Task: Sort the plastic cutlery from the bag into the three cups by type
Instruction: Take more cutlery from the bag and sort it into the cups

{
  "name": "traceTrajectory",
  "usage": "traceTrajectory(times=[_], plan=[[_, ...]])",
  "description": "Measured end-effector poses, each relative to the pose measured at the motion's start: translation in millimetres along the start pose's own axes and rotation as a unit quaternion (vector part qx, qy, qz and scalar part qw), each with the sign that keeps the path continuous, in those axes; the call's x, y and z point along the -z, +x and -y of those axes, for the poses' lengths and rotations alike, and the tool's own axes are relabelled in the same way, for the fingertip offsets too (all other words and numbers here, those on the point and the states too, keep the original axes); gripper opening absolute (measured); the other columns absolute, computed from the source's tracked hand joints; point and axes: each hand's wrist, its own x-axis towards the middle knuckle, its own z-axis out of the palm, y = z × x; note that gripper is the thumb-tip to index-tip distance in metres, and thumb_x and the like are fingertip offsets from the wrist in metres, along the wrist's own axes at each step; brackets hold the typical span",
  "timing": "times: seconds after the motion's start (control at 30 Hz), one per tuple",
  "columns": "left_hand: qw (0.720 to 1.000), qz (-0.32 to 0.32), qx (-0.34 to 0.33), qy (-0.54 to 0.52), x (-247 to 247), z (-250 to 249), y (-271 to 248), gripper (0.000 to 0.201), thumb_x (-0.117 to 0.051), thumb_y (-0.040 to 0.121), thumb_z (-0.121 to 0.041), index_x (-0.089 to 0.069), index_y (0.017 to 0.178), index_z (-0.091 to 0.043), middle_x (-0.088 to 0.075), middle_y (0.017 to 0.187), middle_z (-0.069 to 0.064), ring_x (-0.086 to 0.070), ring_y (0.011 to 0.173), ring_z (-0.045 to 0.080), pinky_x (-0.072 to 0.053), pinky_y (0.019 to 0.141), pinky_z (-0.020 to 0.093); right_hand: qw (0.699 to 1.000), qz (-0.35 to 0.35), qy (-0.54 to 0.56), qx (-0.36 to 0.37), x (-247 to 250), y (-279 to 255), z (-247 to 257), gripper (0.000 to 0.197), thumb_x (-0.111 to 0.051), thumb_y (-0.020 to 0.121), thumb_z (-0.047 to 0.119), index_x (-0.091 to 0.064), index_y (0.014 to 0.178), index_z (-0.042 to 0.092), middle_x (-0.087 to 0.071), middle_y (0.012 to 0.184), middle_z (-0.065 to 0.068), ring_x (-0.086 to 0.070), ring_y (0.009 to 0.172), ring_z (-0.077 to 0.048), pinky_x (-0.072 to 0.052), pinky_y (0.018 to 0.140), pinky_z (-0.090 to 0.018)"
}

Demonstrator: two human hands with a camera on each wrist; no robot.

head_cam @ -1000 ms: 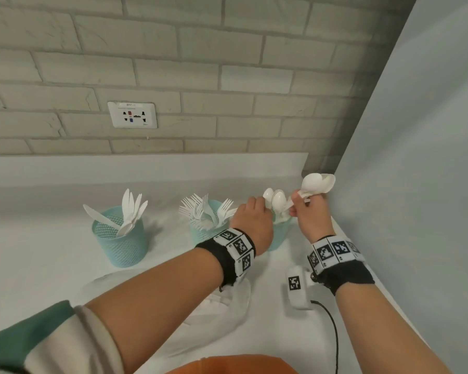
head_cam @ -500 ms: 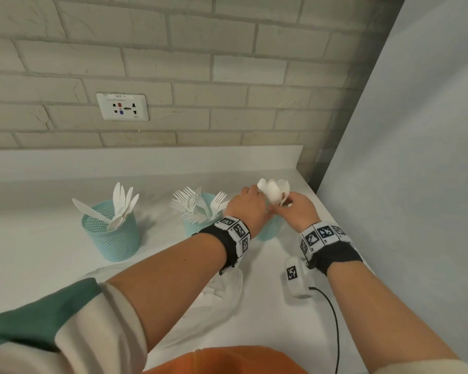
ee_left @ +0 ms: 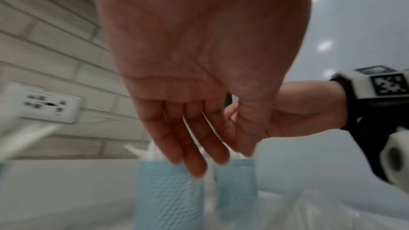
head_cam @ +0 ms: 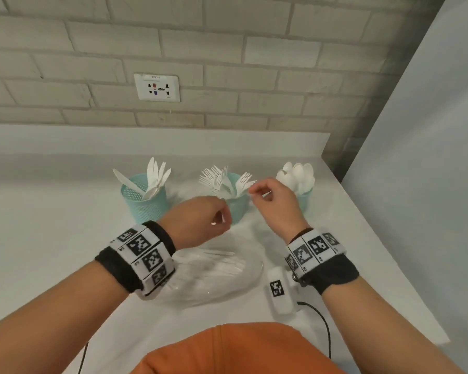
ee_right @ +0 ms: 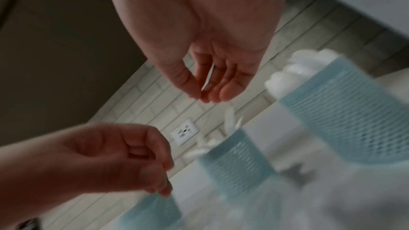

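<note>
Hands over the bag, both empty.
Your left fingers hang straight, together; your right hand rests loosely curled, fingertips nearly touching.

both wrist views motion-blurred, fork cup partly behind the hands, bag contents indistinct

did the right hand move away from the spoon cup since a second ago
Yes. The right hand has left the spoon cup, drawing back leftward to beside the fork cup, holding nothing.
</note>
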Motion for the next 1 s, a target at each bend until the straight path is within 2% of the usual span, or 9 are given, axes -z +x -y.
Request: traceTrajectory(times=[0.13, 0.23, 0.3, 0.4, 0.53, 0.63, 0.73, 0.83, 1.0], plan=[[0.990, 0.104, 0.077, 0.052, -1.6, 46.6, -48.0, 0.015, -0.064, 0.084, -0.034, -0.062, 0.099, -0.030, -0.056, 0.099, -0.012, -0.055, 0.099, 0.009, -0.047, 0.088, 0.029, 0.975, 0.222, -0.032, 0.007, -44.7, -34.1, 12.8, 0.015, -0.062, 0.086, 0.008, -0.073, 0.095, 0.013, -0.064, 0.076, 0.011, -0.056, 0.057, 0.003, -0.046, 0.061, -0.010], [0.978, 0.092, 0.113, 0.152, -4.3, 71.0, -79.1, 0.034, -0.068, 0.080, -0.033, -0.058, 0.113, -0.033, -0.047, 0.119, -0.008, -0.044, 0.114, 0.014, -0.041, 0.095, 0.029, 0.933, 0.307, -0.185, 0.004, -62.3, -46.3, 2.0, 0.029, -0.059, 0.088, 0.014, -0.066, 0.116, 0.016, -0.066, 0.115, 0.000, -0.061, 0.095, -0.007, -0.043, 0.087, -0.018], [0.965, 0.076, 0.141, 0.208, -5.7, 82.1, -97.4, 0.053, -0.071, 0.075, -0.037, -0.051, 0.124, -0.034, -0.037, 0.133, -0.005, -0.037, 0.123, 0.018, -0.037, 0.098, 0.031, 0.899, 0.339, -0.278, -0.004, -64.7, -49.3, -8.2, 0.049, -0.061, 0.086, 0.019, -0.050, 0.134, 0.021, -0.049, 0.140, -0.001, -0.045, 0.126, -0.019, -0.036, 0.105, -0.028], [0.956, 0.067, 0.222, 0.177, -8.9, 92.4, -117.3, 0.082, -0.074, 0.069, -0.043, -0.033, 0.140, -0.036, -0.024, 0.144, -0.002, -0.036, 0.126, 0.023, -0.045, 0.095, 0.038, 0.876, 0.349, -0.332, -0.015, -59.6, -53.0, -18.2, 0.080, -0.069, 0.078, 0.017, -0.028, 0.147, 0.022, -0.027, 0.151, -0.002, -0.026, 0.138, -0.026, -0.030, 0.112, -0.039], [0.960, 0.078, 0.265, 0.041, -16.7, 89.5, -126.0, 0.099, -0.077, 0.069, -0.032, -0.015, 0.146, -0.038, -0.025, 0.144, -0.003, -0.059, 0.102, 0.023, -0.052, 0.083, 0.036, 0.861, 0.350, -0.367, -0.044, -59.0, -53.3, -26.9, 0.084, -0.068, 0.078, 0.031, -0.024, 0.147, 0.017, -0.032, 0.148, -0.008, -0.032, 0.135, -0.029, -0.034, 0.110, -0.041], [0.968, 0.065, 0.241, -0.020, -25.2, 79.0, -121.4, 0.106, -0.076, 0.069, -0.015, -0.008, 0.148, -0.031, -0.029, 0.140, -0.001, -0.061, 0.091, 0.025, -0.053, 0.078, 0.036, 0.847, 0.355, -0.390, -0.063, -70.0, -49.5, -26.2, 0.075, -0.062, 0.079, 0.043, -0.031, 0.142, 0.015, -0.039, 0.140, -0.011, -0.039, 0.128, -0.029, -0.038, 0.105, -0.044], [0.972, 0.050, 0.221, -0.056, -29.7, 71.4, -114.7, 0.106, -0.074, 0.069, -0.005, -0.009, 0.149, -0.028, -0.029, 0.143, 0.000, -0.061, 0.085, 0.024, -0.054, 0.076, 0.037, 0.817, 0.347, -0.459, -0.041, -85.1, -43.1, -15.5, 0.067, -0.058, 0.078, 0.048, -0.041, 0.134, 0.016, -0.042, 0.133, -0.010, -0.041, 0.124, -0.030, -0.032, 0.104, -0.045], [0.974, 0.037, 0.205, -0.087, -32.5, 67.9, -110.3, 0.103, -0.072, 0.070, -0.002, -0.011, 0.149, -0.026, -0.027, 0.147, 0.002, -0.057, 0.085, 0.021, -0.054, 0.080, 0.036, 0.807, 0.346, -0.478, -0.023, -103.4, -36.0, -4.9, 0.062, -0.063, 0.075, 0.047, -0.049, 0.127, 0.015, -0.048, 0.126, -0.009, -0.044, 0.119, -0.029, -0.031, 0.102, -0.044], [0.969, 0.012, 0.217, -0.117, -37.4, 65.8, -110.6, 0.101, -0.071, 0.071, -0.003, -0.012, 0.150, -0.024, -0.028, 0.147, 0.006, -0.056, 0.104, 0.026, -0.049, 0.085, 0.031, 0.832, 0.351, -0.425, -0.064, -121.5, -34.8, -0.1, 0.057, -0.074, 0.069, 0.029, -0.050, 0.116, 0.009, -0.059, 0.111, -0.009, -0.057, 0.103, -0.027, -0.050, 0.085, -0.035]])
